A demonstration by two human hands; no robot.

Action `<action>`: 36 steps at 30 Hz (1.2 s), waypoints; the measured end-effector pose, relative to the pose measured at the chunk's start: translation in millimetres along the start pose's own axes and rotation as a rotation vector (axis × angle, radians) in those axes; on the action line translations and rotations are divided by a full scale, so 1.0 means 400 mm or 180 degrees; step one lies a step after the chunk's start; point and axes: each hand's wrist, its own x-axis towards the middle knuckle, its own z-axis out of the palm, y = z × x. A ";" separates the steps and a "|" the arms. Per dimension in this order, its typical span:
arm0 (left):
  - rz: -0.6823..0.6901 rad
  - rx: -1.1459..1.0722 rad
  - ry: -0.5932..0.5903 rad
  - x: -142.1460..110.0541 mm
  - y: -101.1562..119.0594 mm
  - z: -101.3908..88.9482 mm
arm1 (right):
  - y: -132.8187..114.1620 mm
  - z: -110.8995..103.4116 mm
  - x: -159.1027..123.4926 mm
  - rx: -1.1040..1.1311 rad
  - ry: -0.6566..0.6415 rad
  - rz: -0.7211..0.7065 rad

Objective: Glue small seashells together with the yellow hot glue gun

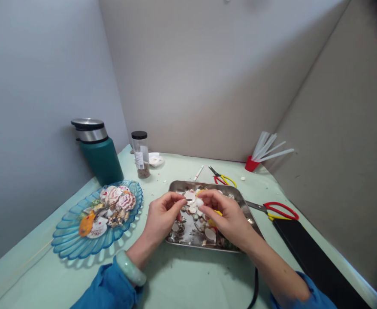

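My left hand (163,216) hovers over the left side of a metal tray (177,185), thumb and index finger pinched together. Whatever lies between those fingertips is too small to make out. Across from it, my right hand (227,215) holds a small white shell (200,201) between thumb and fingers. The two hands are close but apart. Beneath them the tray contains many shells (210,234), pale pieces and small metal bits, partly hidden by my right hand.
A blue scalloped dish (67,240) of shells stands left, before a green bottle (102,159). Behind are a clear jar (140,156), a white pen (198,173) and small scissors (222,177). Larger scissors (280,210), a black slab (313,257) and a red cup (251,164) of sticks are right.
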 end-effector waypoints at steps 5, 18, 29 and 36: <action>-0.0225 -0.0165 -0.0103 -0.010 0.026 0.008 | -0.014 0.005 -0.009 -0.0389 0.0121 -0.0529; -0.0451 -0.0518 -0.0323 -0.012 0.028 0.005 | 0.014 0.019 -0.006 -0.0437 0.0348 -0.1174; -0.0443 -0.0613 -0.0419 -0.014 0.025 0.002 | 0.015 0.027 -0.009 -0.0489 0.0380 -0.1307; -0.0446 -0.0615 -0.0452 -0.012 0.027 0.003 | 0.019 0.030 -0.011 -0.0591 0.0345 -0.1339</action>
